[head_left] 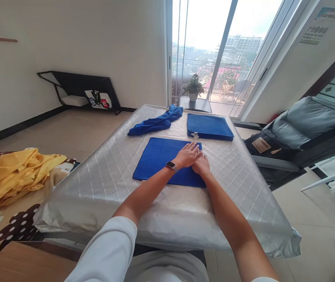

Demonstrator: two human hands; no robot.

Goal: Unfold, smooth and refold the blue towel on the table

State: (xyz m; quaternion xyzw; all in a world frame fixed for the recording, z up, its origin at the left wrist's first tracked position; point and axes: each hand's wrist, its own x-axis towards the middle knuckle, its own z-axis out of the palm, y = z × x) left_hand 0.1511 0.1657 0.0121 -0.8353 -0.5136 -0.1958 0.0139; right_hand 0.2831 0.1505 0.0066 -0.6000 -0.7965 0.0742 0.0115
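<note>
A blue cloth (158,156), folded into a flat rectangle, lies in front of me on the silver-covered table (105,176). My left hand (187,155), with a watch at its wrist, rests flat on the cloth's right part, fingers stretched out. Beside it and partly under its fingers, my right hand (201,164) presses flat along the cloth's right edge. Farther back stands a neat stack of folded blue cloths (210,126) with a white tag at its front edge. To the left of that stack, a crumpled blue cloth (155,120) lies loosely twisted.
A grey armchair (276,164) with a cushion stands right of the table. Yellow fabric (23,172) is heaped on a bed at the left. A potted plant (194,88) sits on a chair beyond the table, before the sliding glass door. A wooden surface (23,262) is at lower left.
</note>
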